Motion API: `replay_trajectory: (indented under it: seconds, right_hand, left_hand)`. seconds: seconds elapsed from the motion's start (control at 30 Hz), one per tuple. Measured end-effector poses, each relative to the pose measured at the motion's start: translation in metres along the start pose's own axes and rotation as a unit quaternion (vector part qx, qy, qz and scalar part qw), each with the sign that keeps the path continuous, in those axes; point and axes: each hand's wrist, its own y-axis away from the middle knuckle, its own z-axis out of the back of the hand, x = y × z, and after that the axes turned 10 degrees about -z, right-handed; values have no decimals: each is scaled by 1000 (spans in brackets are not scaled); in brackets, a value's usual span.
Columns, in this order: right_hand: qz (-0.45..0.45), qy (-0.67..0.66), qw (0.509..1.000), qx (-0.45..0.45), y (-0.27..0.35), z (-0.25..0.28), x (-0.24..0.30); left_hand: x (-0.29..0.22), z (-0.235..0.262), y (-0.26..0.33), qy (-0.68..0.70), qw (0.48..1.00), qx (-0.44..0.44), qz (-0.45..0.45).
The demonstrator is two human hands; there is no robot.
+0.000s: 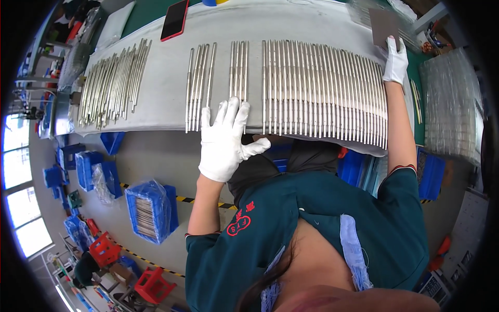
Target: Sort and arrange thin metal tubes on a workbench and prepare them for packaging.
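Grey-covered workbench (156,73) (workshop floor below)

Both hands in white gloves: left hand (224,139), right hand (396,61). Rods (322,88) silver, shiny, w/ thin darker rings near ends; loose heap of rods (112,83) left of them same silver. Counter (166,78) pale grey. Phone (174,20) behind the rods: red case, black screen. Card (384,27) at right hand dull grey-brown. Shirt (312,229) dark teal w/ red emblem. Below counter: blue bins (150,208), red stools (154,285), grey floor (156,156) w/ yellow-black striped tape.
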Motion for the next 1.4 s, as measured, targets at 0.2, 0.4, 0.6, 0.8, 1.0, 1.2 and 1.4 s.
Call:
replay_trajectory:
  seconds: [0.2,0.4,0.6,0.8,1.0,1.2,1.4]
  right_hand:
    - [-2,-21,1000,-16,-3,-4,-8]
    - [-32,-66,997,20,6,-4,4]
    - [-24,-19,999,-10,10,-1,15]
    - [4,-20,1000,17,15,-3,25]
    - [-15,-27,999,20,17,-3,24]
    - [-5,-40,999,18,14,-4,19]
    - [-10,-45,999,16,16,-3,22]
  left_hand:
    - [-20,2,-17,62,997,18,-39]
    - [-24,-3,-18,63,996,11,-55]
    - [3,-2,5,-21,1000,1,-13]
    - [-3,6,-7,-24,999,8,-20]
    - [-35,-1,-38,59,993,13,-104]
    - [-37,-7,-35,81,991,10,-104]
    - [-18,5,-23,17,997,41,-62]
